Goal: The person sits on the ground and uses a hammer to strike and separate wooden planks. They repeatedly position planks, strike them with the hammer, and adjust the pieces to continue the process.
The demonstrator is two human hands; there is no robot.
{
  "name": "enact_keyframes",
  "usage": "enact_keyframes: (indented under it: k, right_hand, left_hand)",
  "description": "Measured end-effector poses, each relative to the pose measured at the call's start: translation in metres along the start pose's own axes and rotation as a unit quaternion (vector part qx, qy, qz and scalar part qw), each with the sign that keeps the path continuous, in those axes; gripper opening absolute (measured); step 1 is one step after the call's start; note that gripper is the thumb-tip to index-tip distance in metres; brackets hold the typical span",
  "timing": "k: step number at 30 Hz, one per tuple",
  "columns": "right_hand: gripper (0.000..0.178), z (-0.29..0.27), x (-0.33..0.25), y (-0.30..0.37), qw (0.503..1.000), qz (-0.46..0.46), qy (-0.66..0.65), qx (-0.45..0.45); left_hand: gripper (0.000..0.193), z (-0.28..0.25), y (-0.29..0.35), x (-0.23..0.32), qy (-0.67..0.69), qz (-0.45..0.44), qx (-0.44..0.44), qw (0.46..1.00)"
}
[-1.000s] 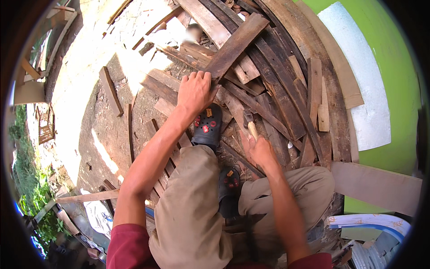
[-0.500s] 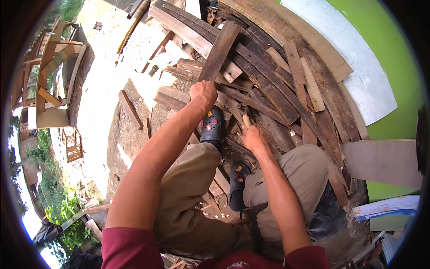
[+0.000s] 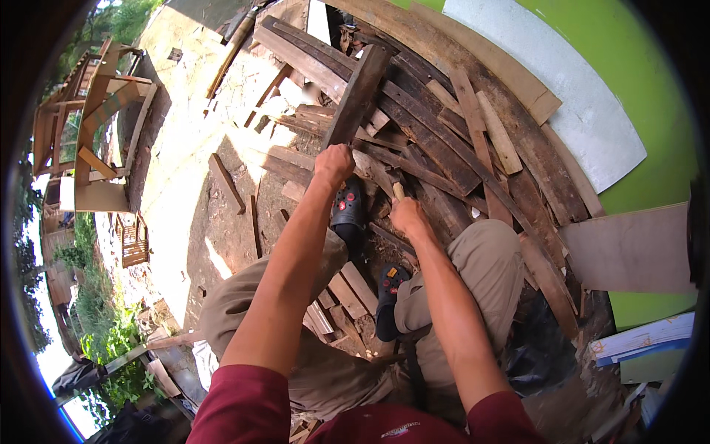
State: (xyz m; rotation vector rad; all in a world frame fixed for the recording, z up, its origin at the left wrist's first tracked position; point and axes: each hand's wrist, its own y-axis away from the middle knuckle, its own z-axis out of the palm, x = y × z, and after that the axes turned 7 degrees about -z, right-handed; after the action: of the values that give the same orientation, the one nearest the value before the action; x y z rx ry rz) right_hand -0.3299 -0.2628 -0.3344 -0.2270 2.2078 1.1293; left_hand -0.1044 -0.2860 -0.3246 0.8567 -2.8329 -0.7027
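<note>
My left hand (image 3: 334,164) is closed round the lower end of a dark brown wooden plank (image 3: 358,96), which stands tilted away from me above the pile. In my right hand (image 3: 410,217) is a hammer (image 3: 399,191), gripped by its pale wooden handle. Its dark head sits just beyond the fist, close over the scrap boards, and I cannot tell whether it touches them. Below the left hand is my dark clog (image 3: 347,203) with red and yellow charms. Several weathered boards (image 3: 436,140) lie heaped beyond and to the right of both hands.
A green surface (image 3: 665,126) with a white sheet (image 3: 562,96) curves along the right. Loose wood strips (image 3: 225,183) lie on sunlit ground at left, near a wooden frame structure (image 3: 100,133). Black plastic (image 3: 543,348) lies beside my right knee.
The plank has turned in my left hand, so its narrow edge shows more. My left knee has swung outward to the left. The hammer stays low in my right hand.
</note>
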Motion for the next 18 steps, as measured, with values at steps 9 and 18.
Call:
enact_keyframes:
  k: [9, 18]
  right_hand:
    - [0.049, 0.007, 0.023, -0.001, 0.998, -0.045, 0.036, 0.021]
    - [0.063, 0.025, 0.067, 0.012, 0.998, 0.036, 0.039, -0.038]
  left_hand:
    - [0.044, 0.002, 0.035, -0.01, 0.077, 0.056, 0.007, 0.995]
    - [0.049, 0.029, 0.096, -0.03, 0.201, -0.024, 0.008, 0.979]
